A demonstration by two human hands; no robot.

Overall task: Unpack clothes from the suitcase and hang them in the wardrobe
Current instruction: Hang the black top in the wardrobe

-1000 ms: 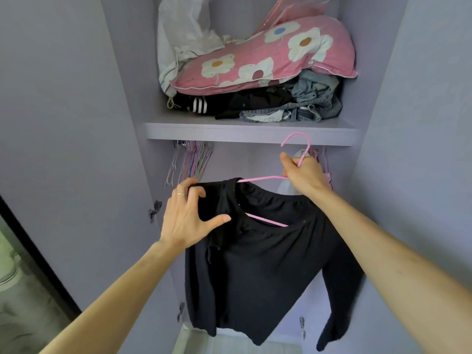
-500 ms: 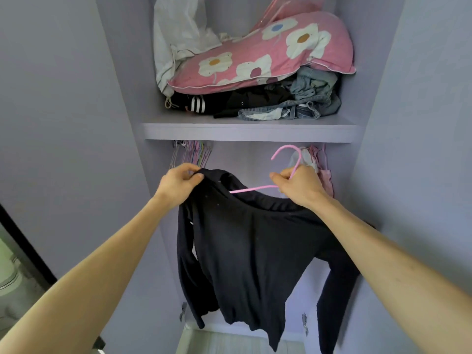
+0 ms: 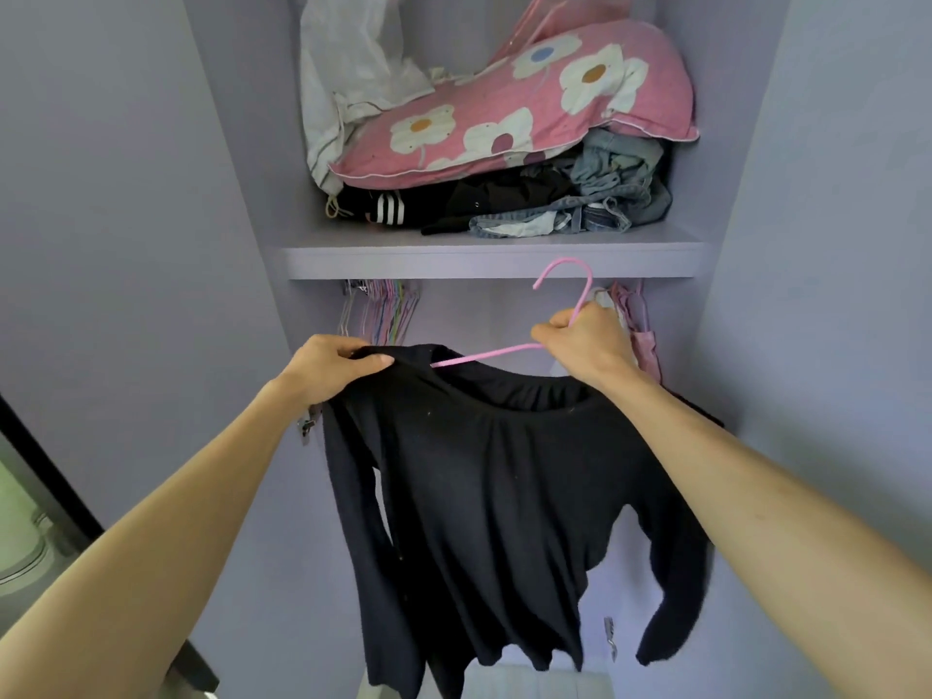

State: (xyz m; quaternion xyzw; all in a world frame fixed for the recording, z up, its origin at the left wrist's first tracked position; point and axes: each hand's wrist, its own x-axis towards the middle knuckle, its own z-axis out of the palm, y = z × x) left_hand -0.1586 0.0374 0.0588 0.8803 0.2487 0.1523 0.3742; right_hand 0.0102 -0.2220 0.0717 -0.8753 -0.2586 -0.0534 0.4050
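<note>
Under shelf (image 3: 489, 262) front edge: left hand (image 3: 328, 368) fingers pinch shoulder of black top (image 3: 494, 496); right hand (image 3: 585, 345) curled round neck of pink hanger (image 3: 484, 356), hook free. Top draped on hanger, at wardrobe (image 3: 237, 194) opening. Seat left shoulder flat, then lift hook to rail, probably hidden behind shelf.

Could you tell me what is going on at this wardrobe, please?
A person stands at the open wardrobe with a black long-sleeved top on a pink hanger. The right hand grips the hanger below its hook, and the left hand pinches the top's shoulder. The hook hangs on nothing yet; it is up in front of the shelf, which holds a flowered pillow and piled clothes.
</note>
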